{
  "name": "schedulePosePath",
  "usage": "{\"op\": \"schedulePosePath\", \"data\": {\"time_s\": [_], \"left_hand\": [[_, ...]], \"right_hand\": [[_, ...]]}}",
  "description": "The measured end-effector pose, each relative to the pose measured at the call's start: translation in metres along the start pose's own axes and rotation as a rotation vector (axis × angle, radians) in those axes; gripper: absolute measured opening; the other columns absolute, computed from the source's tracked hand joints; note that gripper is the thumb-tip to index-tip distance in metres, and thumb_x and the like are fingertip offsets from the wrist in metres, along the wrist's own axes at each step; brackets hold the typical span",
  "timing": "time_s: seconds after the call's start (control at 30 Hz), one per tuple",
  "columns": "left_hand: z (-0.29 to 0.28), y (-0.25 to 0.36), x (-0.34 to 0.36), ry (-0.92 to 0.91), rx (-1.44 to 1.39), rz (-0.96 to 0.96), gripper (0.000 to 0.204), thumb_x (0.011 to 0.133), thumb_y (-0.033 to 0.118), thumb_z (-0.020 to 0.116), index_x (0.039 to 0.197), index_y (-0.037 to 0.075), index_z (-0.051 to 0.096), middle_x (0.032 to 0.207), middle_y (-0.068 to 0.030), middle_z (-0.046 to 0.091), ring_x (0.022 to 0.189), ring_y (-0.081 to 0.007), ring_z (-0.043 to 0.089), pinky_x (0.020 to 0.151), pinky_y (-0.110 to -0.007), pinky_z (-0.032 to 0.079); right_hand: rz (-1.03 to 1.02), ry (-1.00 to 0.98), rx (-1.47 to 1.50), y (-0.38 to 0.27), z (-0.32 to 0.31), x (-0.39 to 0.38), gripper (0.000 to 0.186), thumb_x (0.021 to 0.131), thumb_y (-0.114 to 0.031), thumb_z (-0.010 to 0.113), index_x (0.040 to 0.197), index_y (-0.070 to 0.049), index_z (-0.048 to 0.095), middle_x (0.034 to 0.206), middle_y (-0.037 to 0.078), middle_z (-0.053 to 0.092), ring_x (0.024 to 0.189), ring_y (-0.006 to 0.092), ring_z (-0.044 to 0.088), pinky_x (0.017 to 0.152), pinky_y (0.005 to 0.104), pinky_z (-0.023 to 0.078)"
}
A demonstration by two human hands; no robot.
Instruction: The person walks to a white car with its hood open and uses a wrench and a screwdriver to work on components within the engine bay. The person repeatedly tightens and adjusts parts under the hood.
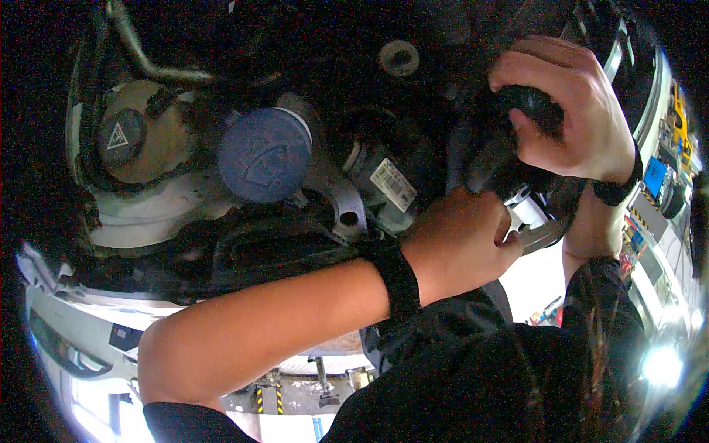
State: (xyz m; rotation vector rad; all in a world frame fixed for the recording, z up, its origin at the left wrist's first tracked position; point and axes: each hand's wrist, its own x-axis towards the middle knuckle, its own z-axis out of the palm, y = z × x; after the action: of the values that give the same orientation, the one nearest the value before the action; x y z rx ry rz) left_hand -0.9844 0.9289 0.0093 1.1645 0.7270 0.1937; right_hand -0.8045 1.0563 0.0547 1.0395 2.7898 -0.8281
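Note:
Both my arms reach into a car's engine bay. My left hand (461,240), with a black band at the wrist, is curled into a closed grip. What it holds is hidden in its fingers. Close by its thumb is a shiny metal part (528,210). Farther right and higher, my right hand (576,111) is wrapped round a dark rounded thing (533,107), whose end shows between thumb and fingers. Left of my left hand, a cylindrical part with a white label (394,184) sits beside a grey metal bracket (343,207).
A blue washer-fluid cap (264,155) stands at the left, beside a black cap with a warning triangle (122,139) on a yellowish reservoir (155,140). Near the top is a pale ring (399,57). A bright lamp (662,365) shines at lower right.

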Motion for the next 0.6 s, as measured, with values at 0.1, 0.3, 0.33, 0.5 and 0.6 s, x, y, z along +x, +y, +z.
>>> {"op": "schedulePosePath", "data": {"time_s": [0.1, 0.3, 0.33, 0.5, 0.6], "left_hand": [[0.001, 0.000, 0.000, 0.019, -0.006, 0.008, 0.037, 0.088, 0.031, 0.068, 0.065, 0.002, 0.066, 0.064, -0.0220, 0.064, 0.062, -0.0427, 0.065, 0.060, -0.050, 0.050], [0.001, 0.000, 0.000, 0.017, -0.003, 0.019, 0.038, 0.088, 0.031, 0.068, 0.065, 0.001, 0.065, 0.064, -0.0217, 0.064, 0.062, -0.0419, 0.066, 0.060, -0.049, 0.050], [0.001, 0.000, 0.000, 0.018, -0.009, 0.020, 0.038, 0.088, 0.030, 0.067, 0.064, 0.001, 0.065, 0.064, -0.0218, 0.064, 0.062, -0.0418, 0.066, 0.060, -0.049, 0.051], [0.000, -0.001, 0.000, 0.018, 0.003, 0.040, 0.037, 0.088, 0.030, 0.067, 0.065, 0.001, 0.065, 0.065, -0.0219, 0.064, 0.064, -0.0414, 0.067, 0.062, -0.049, 0.051], [0.000, -0.001, 0.001, 0.037, -0.022, 0.041, 0.036, 0.087, 0.030, 0.067, 0.065, 0.001, 0.066, 0.065, -0.0219, 0.064, 0.064, -0.0415, 0.068, 0.062, -0.049, 0.051]], "right_hand": [[-0.017, -0.043, -0.011, 0.000, -0.003, 0.002, 0.041, 0.059, -0.014, 0.068, 0.099, -0.002, 0.068, 0.101, 0.021, 0.068, 0.095, 0.0457, 0.064, 0.088, 0.0478, 0.052], [-0.049, -0.045, 0.131, 0.000, -0.004, 0.006, 0.043, 0.056, -0.020, 0.063, 0.094, -0.001, 0.068, 0.102, 0.023, 0.058, 0.094, 0.0423, 0.060, 0.086, 0.0456, 0.051], [-0.047, -0.060, 0.209, 0.001, -0.004, 0.006, 0.043, 0.056, -0.022, 0.062, 0.093, -0.001, 0.069, 0.101, 0.022, 0.056, 0.093, 0.0406, 0.059, 0.086, 0.0446, 0.051], [-0.079, -0.172, 0.693, 0.011, 0.004, 0.013, 0.038, 0.061, -0.026, 0.059, 0.086, -0.001, 0.071, 0.097, 0.016, 0.052, 0.089, 0.0307, 0.054, 0.086, 0.0401, 0.047], [-0.005, -0.174, 0.817, 0.015, 0.008, 0.012, 0.034, 0.071, -0.030, 0.060, 0.085, 0.000, 0.067, 0.088, 0.011, 0.051, 0.086, 0.0256, 0.053, 0.082, 0.0362, 0.046]]}}
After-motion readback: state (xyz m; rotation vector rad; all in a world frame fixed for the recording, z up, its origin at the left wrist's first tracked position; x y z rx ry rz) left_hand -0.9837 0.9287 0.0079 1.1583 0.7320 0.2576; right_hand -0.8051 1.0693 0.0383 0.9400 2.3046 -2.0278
